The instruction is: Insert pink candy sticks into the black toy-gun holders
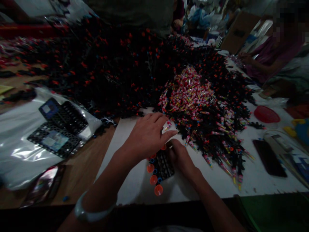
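On the white sheet before me lies a black perforated tray [166,166] with rounded bumps. Orange suction cups [153,179] and small blue rings [155,171] line its left side. My left hand [150,135] reaches over the far end of the tray, thumb apart from its fingers; what lies under the palm is hidden. A small clear tube with pink and yellow in it [167,125] shows in the gap between thumb and forefinger; I cannot tell whether it is held. My right hand [182,156] curls its fingers against the tray's right edge.
Black toy-like pieces with orange tips [116,67] form a large heap behind. Pink-and-yellow tubes [190,90] are piled on its right. More black trays [55,138] lie on a plastic bag at left. A phone [269,158] and red lid [266,114] lie at right, near another person.
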Action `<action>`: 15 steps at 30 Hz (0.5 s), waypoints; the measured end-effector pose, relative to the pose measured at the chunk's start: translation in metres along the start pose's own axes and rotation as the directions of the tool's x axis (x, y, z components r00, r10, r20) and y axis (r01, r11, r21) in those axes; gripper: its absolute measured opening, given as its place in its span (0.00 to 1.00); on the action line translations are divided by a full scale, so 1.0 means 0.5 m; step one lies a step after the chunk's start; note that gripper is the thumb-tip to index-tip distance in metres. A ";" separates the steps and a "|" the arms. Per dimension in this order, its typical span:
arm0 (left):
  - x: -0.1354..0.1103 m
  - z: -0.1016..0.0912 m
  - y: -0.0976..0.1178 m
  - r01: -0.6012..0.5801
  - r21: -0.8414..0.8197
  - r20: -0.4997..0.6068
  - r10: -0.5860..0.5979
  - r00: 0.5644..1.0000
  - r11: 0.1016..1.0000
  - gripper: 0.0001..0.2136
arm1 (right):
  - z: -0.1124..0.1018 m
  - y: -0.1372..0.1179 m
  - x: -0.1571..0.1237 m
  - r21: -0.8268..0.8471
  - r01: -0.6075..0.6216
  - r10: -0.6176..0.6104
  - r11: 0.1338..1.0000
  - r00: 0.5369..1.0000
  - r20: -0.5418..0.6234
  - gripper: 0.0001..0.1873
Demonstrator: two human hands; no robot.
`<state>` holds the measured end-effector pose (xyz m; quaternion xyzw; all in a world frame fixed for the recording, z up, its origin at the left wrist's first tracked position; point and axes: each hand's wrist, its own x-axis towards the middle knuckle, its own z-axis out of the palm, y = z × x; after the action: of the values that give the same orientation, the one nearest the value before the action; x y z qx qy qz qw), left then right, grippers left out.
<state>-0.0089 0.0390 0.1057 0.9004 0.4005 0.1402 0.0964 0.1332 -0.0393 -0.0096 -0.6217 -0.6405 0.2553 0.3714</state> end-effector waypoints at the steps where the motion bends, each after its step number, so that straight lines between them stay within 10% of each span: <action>1: 0.000 0.000 -0.002 -0.004 0.010 0.003 0.004 1.000 1.000 0.25 | -0.039 0.017 0.000 -0.111 -0.015 0.006 0.994 0.997 -0.081 0.09; 4: -0.004 -0.002 0.000 0.008 0.059 -0.063 -0.004 0.998 0.998 0.25 | -0.164 0.079 -0.001 -0.507 -0.260 0.020 0.822 0.903 -0.430 0.12; 8: -0.012 -0.008 0.018 0.036 0.089 -0.200 -0.018 0.980 0.995 0.26 | -0.256 0.132 -0.006 -0.740 -0.345 0.054 0.578 0.921 -0.387 0.09; 15: -0.008 0.007 0.033 -0.012 0.145 -0.062 0.021 0.998 0.989 0.27 | -0.134 0.077 -0.001 -0.044 -0.347 0.333 0.937 0.924 -0.190 0.16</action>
<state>0.0012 0.0249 0.1063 0.9034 0.4049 0.1401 0.0170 0.2098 -0.0453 -0.0005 -0.7576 -0.4963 0.2338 0.3537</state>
